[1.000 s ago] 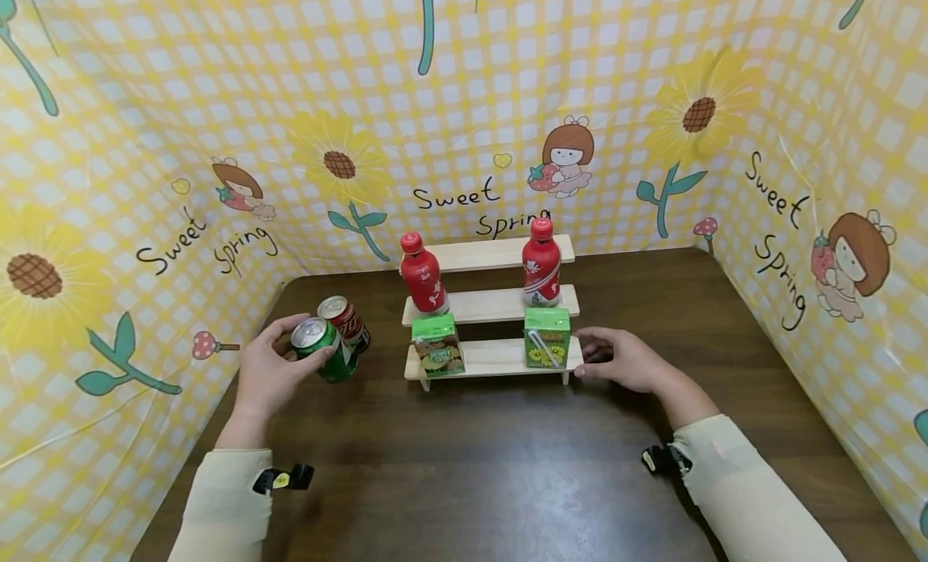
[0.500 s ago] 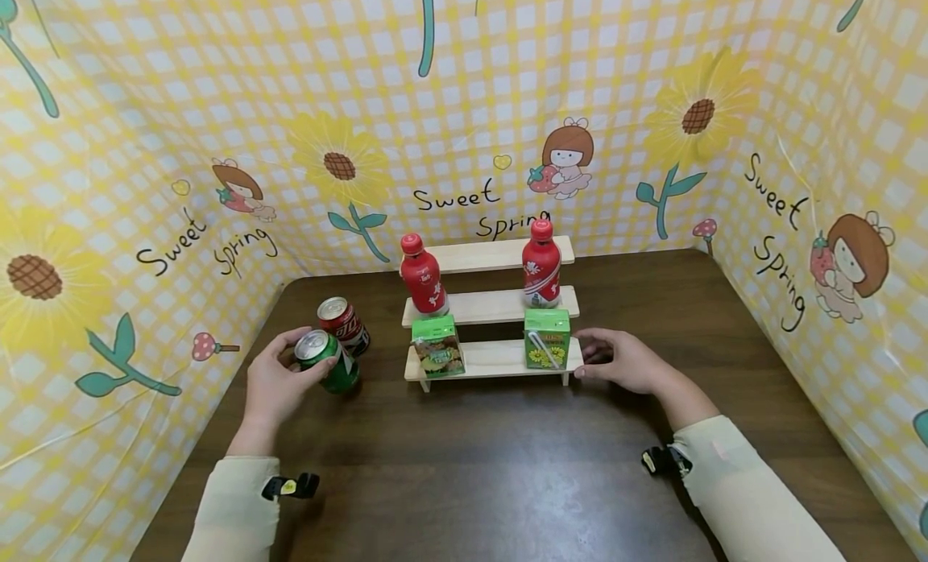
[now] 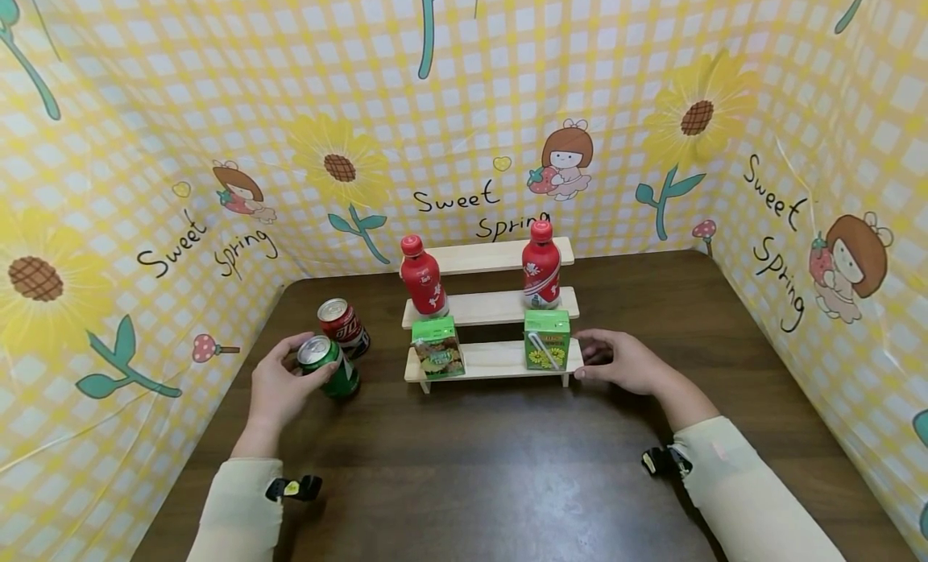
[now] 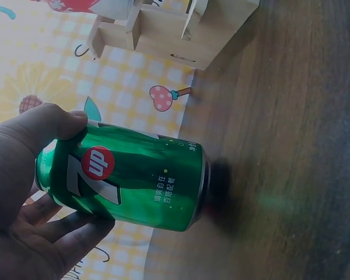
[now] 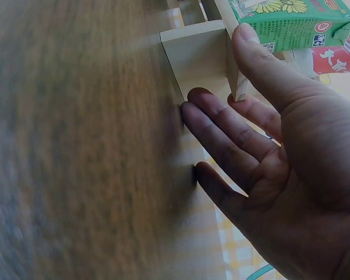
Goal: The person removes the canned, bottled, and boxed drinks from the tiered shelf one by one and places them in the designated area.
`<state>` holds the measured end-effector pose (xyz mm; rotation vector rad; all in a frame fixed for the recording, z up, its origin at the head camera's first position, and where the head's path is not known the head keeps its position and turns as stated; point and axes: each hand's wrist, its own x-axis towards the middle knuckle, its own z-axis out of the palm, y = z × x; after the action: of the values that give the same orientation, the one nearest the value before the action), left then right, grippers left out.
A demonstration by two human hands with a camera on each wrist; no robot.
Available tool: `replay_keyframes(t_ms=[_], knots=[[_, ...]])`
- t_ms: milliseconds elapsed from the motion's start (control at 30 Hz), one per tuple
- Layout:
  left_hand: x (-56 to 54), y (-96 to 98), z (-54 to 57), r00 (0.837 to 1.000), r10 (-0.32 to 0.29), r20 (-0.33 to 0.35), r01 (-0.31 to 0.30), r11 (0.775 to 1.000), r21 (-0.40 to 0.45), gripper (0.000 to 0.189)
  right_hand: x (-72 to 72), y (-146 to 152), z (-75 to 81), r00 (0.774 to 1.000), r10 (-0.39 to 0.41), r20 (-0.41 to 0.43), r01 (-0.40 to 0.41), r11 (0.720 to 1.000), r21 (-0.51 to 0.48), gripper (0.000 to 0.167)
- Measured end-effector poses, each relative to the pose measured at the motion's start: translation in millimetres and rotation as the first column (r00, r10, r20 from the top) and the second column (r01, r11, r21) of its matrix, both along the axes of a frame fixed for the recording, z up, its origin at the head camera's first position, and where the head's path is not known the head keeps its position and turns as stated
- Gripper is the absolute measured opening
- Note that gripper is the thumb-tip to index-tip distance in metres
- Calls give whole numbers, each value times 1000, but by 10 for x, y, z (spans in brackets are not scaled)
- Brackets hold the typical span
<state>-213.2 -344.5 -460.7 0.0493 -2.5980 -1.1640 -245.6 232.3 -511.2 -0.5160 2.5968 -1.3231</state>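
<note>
My left hand [image 3: 279, 385] grips a green 7up can [image 4: 134, 181] round its upper part, thumb on one side and fingers on the other. The can is close to the tabletop; whether its base touches cannot be told. Just behind it stands a red soda can [image 3: 343, 327]. At the right end of a three-tier wooden display rack [image 3: 493, 359], my right hand [image 3: 625, 361] pinches the end of the lowest board between thumb and index finger. In the right wrist view, the other fingers of this hand [image 5: 233, 137] extend beside the rack's side panel.
On the rack's lowest board stand a brown-and-green drink carton [image 3: 438, 349] and a green drink carton with a straw [image 3: 547, 340]. Two red bottles, left [image 3: 424, 277] and right [image 3: 541, 266], stand on the middle board. A checked cloth [image 3: 464, 103] encloses the brown table [image 3: 464, 473].
My left hand has brought the green can down and slightly toward me, showing more of the red can behind. The right hand has stayed at the rack's end.
</note>
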Motion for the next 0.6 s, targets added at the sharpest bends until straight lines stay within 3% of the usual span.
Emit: replay_keyframes(t_ms=[400,600], knots=[[-59,-30,-107,1000,15,2,-15,1000,-10,66,1,-2,-11,1000,-1,8,1,1000,1,69],[-59,-12,-107,1000,16,0,-16,1000,-10,66,-6,-5,-1,1000,-5,9,5,1000,-2,66]])
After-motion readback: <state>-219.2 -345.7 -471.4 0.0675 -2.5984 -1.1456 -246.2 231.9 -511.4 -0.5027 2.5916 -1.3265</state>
